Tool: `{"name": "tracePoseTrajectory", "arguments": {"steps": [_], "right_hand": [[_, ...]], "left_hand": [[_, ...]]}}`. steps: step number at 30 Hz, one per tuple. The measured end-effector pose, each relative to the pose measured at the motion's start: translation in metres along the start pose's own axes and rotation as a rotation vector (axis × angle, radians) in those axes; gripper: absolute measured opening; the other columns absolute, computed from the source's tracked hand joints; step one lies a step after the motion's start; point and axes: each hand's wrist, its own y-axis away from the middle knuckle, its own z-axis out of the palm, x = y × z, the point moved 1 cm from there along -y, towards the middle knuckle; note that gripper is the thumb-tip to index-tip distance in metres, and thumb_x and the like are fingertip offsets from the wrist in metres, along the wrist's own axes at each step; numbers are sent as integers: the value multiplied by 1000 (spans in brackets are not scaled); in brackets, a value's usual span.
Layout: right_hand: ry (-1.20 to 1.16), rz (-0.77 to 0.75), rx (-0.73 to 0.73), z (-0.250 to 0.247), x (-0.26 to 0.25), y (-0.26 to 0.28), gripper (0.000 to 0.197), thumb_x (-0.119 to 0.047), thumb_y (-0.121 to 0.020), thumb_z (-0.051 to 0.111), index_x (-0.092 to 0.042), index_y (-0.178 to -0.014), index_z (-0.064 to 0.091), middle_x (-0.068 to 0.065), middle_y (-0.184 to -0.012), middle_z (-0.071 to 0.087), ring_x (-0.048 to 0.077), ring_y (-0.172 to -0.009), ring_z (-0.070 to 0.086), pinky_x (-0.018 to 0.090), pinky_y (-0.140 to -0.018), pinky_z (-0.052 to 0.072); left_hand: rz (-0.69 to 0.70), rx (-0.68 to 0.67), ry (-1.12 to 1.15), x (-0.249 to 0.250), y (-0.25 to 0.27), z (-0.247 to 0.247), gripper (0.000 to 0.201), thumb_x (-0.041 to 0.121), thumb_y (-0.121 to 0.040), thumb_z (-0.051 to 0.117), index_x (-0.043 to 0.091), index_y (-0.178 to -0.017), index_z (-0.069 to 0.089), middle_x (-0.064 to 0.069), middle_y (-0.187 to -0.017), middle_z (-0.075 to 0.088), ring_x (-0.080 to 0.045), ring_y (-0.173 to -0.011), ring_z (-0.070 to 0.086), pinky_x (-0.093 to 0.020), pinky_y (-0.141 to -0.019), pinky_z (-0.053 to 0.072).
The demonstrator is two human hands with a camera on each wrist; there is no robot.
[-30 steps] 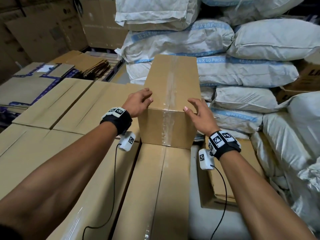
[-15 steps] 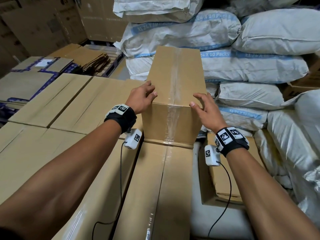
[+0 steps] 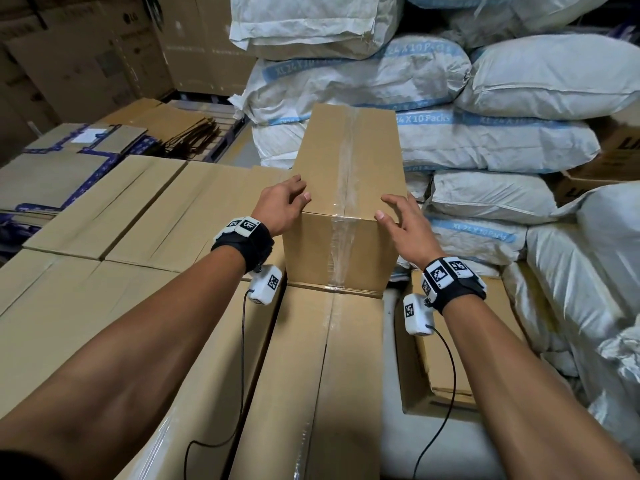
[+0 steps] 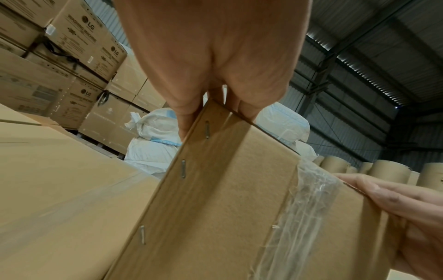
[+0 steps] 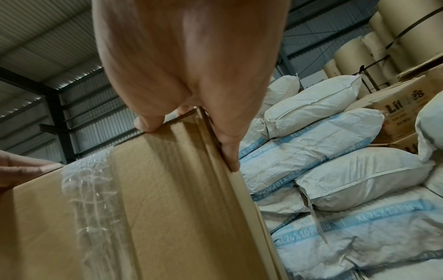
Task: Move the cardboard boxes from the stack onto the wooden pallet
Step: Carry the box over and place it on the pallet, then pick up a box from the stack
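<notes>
A: Step in hand?
B: Taking one cardboard box [image 3: 346,202] off the stack [image 3: 311,375]. Stood upright on the top layer, beside piled white sacks [image 3: 502,140].
A: Hands?
B: Left hand [image 3: 280,206] and right hand [image 3: 401,226] clamped on the near top corners, fingers curled over the edges.
A: Pallet?
B: Not seen in any view.
A: Next?
B: Probably a firmer hold lower down, a lift clear, then a turn toward the pallet.

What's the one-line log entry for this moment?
left hand: grips taped box near-left top corner | right hand: grips near-right corner | box: atop lower box | pallet: unseen
</notes>
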Motion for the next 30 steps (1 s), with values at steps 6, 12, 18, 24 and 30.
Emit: {"name": "tracePoseTrajectory", "arguments": {"steps": [6,12,18,24,30], "right_hand": [[-23,16,-6,0,-9,5,48,-46,-106,57,-30,-151,50,4,-170,26,3,-149,23,14,-109,17],[70,41,55,4,-9,12,51,-50,-106,52,-30,-153,47,11,-168,28,23,-155,26,26,-121,23],[111,81,68,19,-19,58,61,-34,-111,47,-27,-166,23,21,-172,10,34,-160,15,40,-126,18],[178,101,-17,38,-18,151,43,-34,-110,51,-19,-150,55,14,-173,17,31,-158,24,36,-125,18],[155,167,55,63,-8,314,30,-25,-106,59,-19,-134,68,6,-146,60,22,-138,52,20,-110,28]], "left_hand": [[9,4,-24,4,11,-5,37,25,-107,57,9,-139,64,-11,-160,47,-23,-150,41,-16,-114,22],[-6,18,-57,13,24,4,27,18,-108,50,0,-124,64,-18,-134,65,-38,-126,59,-31,-104,39],[18,50,-125,19,61,13,48,13,-104,54,6,-152,50,-14,-163,42,-32,-150,39,-33,-123,25],[36,0,-93,25,147,32,40,17,-102,59,9,-141,61,-17,-160,44,-34,-147,43,-32,-121,27],[107,-222,66,49,282,85,37,14,-101,61,13,-137,65,-11,-140,62,-28,-129,58,-30,-111,38]]}}
